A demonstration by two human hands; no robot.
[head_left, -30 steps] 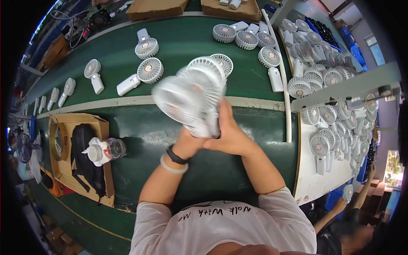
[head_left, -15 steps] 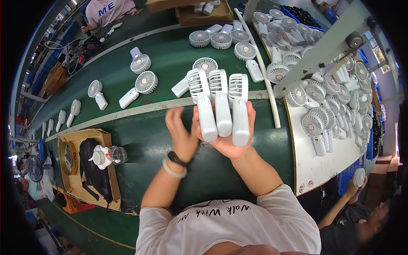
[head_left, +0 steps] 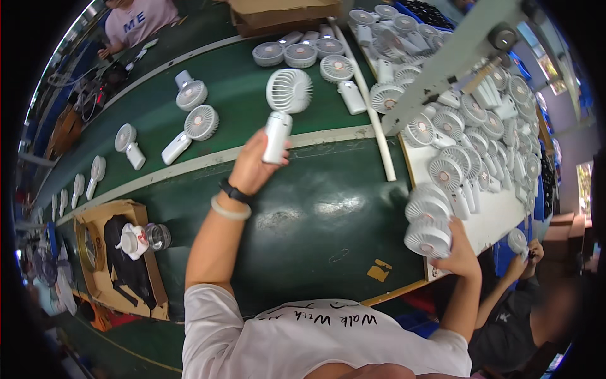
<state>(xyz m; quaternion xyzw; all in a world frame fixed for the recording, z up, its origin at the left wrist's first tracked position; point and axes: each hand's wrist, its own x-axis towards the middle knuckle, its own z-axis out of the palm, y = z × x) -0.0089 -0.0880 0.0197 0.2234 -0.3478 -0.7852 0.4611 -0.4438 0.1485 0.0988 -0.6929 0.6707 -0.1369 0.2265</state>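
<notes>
My left hand [head_left: 252,165] is closed around the handle of a white handheld fan [head_left: 278,136], raised over the near edge of the green conveyor belt [head_left: 240,107] with its round grille pointing away from me. To the right, my right hand [head_left: 462,254] grips a bunch of white handheld fans [head_left: 428,237] by the left edge of a white board [head_left: 489,235]. Their grilles face left, and their handles are mostly hidden. Many more white fans [head_left: 447,172] lie crowded on that board, some with handles toward me.
Several fans [head_left: 202,122] lie spaced along the belt. A white pipe [head_left: 381,148] separates it from the board, with a metal post [head_left: 457,63] above. Left stands a cardboard tray [head_left: 158,278] with a jar [head_left: 159,236]. Co-workers sit at far left [head_left: 140,24] and right [head_left: 505,328].
My right hand has carried its fans from the middle to the board at right. My left hand has reached forward and taken a fan off the belt. The view has shifted slightly.
</notes>
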